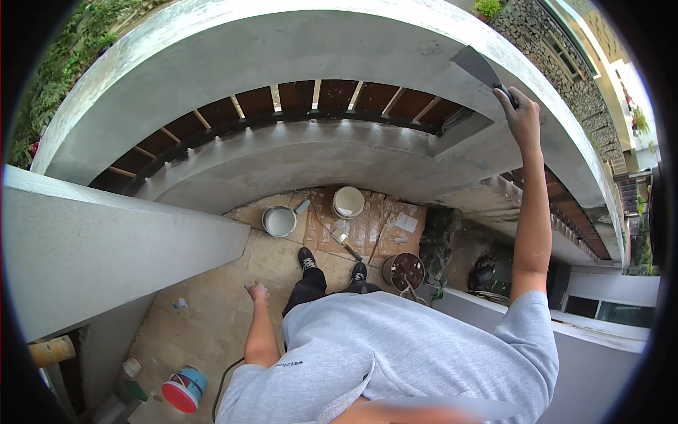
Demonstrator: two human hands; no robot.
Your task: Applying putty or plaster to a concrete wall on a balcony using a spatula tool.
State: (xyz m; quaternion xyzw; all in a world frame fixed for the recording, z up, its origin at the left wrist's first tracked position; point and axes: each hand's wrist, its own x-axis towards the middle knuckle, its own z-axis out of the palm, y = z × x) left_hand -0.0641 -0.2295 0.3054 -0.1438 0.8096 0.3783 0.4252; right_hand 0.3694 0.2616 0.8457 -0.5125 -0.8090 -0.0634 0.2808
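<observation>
A broad putty knife (479,66) is held in the right hand (521,116), the grip closed round its handle, with the arm raised high and the blade laid flat against the grey curved wall (296,42) at its upper right stretch. The left hand (257,291) hangs free at the person's side, fingers loosely spread and holding nothing.

The wall coat appears largely even and grey across the arc; paler, streaked patches are seen toward the left end, so it is judged that smoothing is well advanced but not finished (the wet or dry state of the coat cannot be determined).

On the floor below, an open pail of pale compound (279,221) and a white bucket (348,202) stand on spattered cardboard sheets (395,230); a dark bucket (404,271) stands near the shoes.

The handle of the knife is covered by the fingers. The far right of the wall is bent away by the lens rim. Small tools on the cardboard cannot be identified.
</observation>
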